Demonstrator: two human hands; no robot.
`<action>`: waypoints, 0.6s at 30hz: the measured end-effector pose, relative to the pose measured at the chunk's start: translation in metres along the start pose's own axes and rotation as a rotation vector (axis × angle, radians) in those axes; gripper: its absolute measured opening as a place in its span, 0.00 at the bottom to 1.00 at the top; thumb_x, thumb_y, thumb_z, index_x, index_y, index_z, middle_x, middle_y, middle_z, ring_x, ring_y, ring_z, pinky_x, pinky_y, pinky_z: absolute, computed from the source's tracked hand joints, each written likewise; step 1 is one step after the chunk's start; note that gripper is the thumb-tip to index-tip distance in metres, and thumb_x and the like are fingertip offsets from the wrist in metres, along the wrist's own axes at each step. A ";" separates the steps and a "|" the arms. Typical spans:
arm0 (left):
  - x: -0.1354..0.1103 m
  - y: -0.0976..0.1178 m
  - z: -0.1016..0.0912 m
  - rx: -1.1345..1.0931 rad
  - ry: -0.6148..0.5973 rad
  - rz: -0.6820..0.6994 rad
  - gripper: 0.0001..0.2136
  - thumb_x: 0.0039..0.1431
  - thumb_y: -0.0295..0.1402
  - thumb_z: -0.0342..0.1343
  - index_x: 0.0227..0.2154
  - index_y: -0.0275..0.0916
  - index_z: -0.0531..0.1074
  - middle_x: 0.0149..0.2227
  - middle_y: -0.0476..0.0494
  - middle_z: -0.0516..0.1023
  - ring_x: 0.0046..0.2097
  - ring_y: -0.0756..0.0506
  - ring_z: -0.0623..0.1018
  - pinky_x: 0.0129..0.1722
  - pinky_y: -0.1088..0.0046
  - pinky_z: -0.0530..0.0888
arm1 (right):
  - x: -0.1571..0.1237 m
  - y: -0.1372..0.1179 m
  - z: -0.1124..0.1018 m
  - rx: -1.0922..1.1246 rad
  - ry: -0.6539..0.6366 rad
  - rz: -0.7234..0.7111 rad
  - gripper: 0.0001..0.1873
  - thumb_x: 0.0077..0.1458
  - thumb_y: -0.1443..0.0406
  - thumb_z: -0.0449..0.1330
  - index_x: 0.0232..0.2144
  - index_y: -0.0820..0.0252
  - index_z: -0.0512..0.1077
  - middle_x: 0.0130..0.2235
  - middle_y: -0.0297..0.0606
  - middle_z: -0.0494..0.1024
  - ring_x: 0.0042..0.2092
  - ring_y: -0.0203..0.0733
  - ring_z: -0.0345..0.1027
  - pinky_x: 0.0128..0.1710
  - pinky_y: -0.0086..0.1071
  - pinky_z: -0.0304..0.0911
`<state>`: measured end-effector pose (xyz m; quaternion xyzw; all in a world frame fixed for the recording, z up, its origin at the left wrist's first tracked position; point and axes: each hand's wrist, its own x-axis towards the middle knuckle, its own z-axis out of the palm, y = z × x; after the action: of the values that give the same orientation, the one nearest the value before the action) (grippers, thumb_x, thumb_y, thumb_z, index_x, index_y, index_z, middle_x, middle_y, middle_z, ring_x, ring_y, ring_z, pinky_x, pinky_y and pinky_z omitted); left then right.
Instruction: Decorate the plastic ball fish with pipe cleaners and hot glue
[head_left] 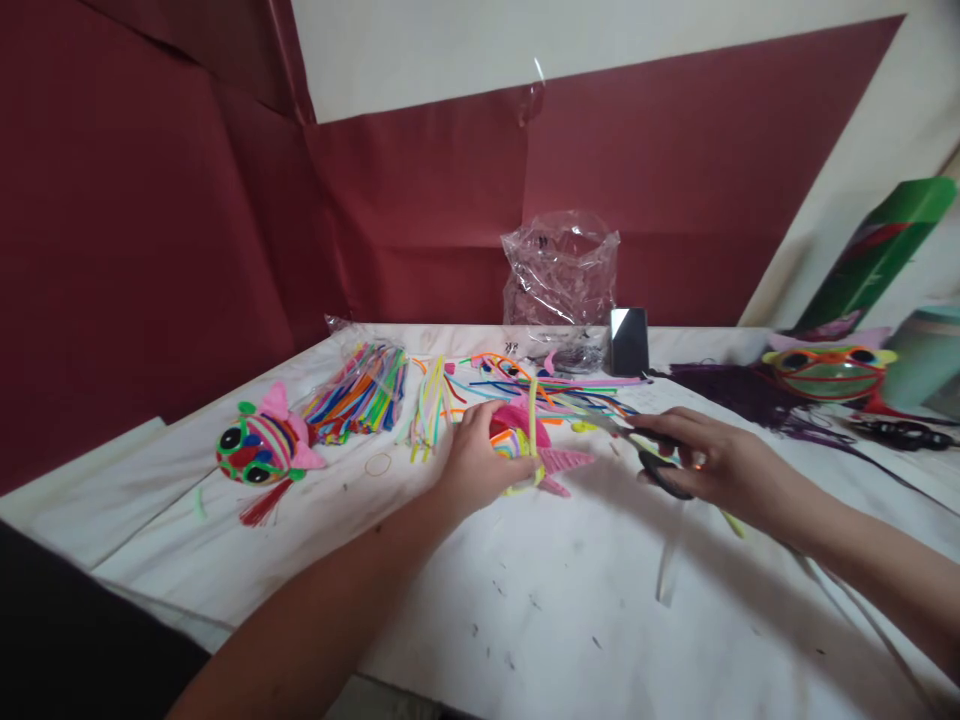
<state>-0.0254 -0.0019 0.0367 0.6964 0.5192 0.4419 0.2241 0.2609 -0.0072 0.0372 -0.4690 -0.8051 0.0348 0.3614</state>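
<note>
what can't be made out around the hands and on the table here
All in the head view:
Left part of the pink craft piece: hidden by the left hand.
Part of the handles of the scissors: covered by the right hand.
Scissor tips: blurred.
Markings on the green object: blurred.
Right side of the pale green container: cut off by the picture's edge.

My single view looks out from my head, forward and down across the white table [465, 620], near enough that my left hand [474, 455] and right hand [709, 455] fall mid-frame, and reaches back to the dark red wall covering [420, 200] behind it.
</note>
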 end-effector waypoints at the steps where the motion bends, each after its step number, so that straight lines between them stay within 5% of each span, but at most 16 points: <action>1: -0.001 0.002 -0.001 -0.027 -0.045 0.013 0.33 0.36 0.31 0.68 0.51 0.40 0.67 0.52 0.39 0.70 0.55 0.38 0.71 0.57 0.57 0.67 | 0.002 -0.007 -0.003 -0.017 -0.054 -0.071 0.20 0.50 0.57 0.61 0.45 0.54 0.77 0.36 0.40 0.79 0.28 0.42 0.72 0.27 0.34 0.68; 6: -0.009 0.014 -0.004 -0.180 -0.248 -0.013 0.33 0.36 0.29 0.68 0.51 0.40 0.67 0.53 0.39 0.72 0.55 0.37 0.72 0.55 0.57 0.68 | 0.015 -0.024 -0.015 -0.014 -0.307 -0.288 0.19 0.55 0.63 0.58 0.49 0.54 0.75 0.46 0.43 0.79 0.47 0.48 0.75 0.43 0.38 0.71; 10: -0.012 0.020 -0.005 -0.266 -0.318 -0.116 0.34 0.35 0.29 0.69 0.51 0.40 0.66 0.50 0.40 0.75 0.52 0.38 0.74 0.52 0.58 0.71 | 0.017 -0.027 -0.017 -0.052 -0.382 -0.384 0.19 0.57 0.64 0.57 0.51 0.55 0.73 0.46 0.44 0.79 0.46 0.46 0.75 0.42 0.37 0.71; 18: -0.015 0.025 -0.004 -0.336 -0.313 -0.097 0.33 0.35 0.27 0.70 0.48 0.39 0.66 0.50 0.40 0.74 0.52 0.39 0.75 0.53 0.61 0.71 | 0.018 -0.037 -0.012 -0.226 -0.363 -0.573 0.19 0.56 0.67 0.57 0.51 0.56 0.70 0.43 0.44 0.79 0.40 0.47 0.75 0.37 0.37 0.70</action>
<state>-0.0167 -0.0250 0.0524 0.6835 0.4304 0.3974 0.4355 0.2357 -0.0176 0.0703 -0.2474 -0.9538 -0.0745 0.1536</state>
